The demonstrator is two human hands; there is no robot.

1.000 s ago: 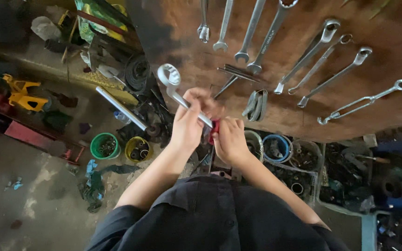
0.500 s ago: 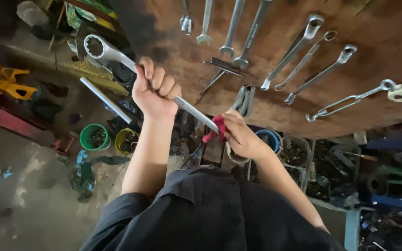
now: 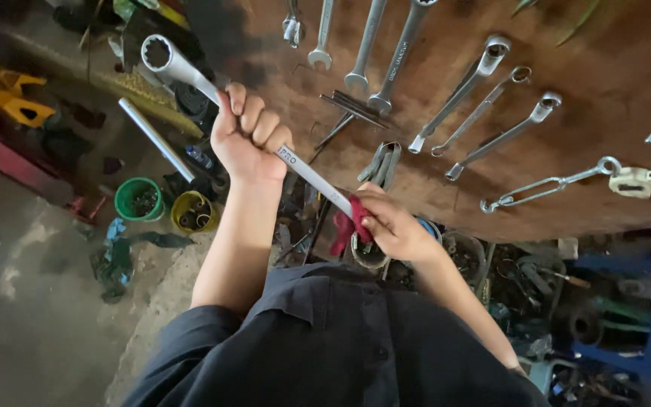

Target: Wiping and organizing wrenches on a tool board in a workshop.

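My left hand is clenched around the upper shaft of a long silver ring wrench, whose ring end points up to the left. Lower down, my right hand presses a red rag around the wrench's lower end, which the rag hides. Both hands are held in front of a brown wooden board hung with tools.
Several wrenches and a turnbuckle hang on the board. Below on the floor stand a green tub and a yellow tub, a metal pipe, yellow stands and blue crates of parts.
My left hand has slid up the wrench, raising its ring end up and to the left. My right hand stays low with the red rag on the shaft.
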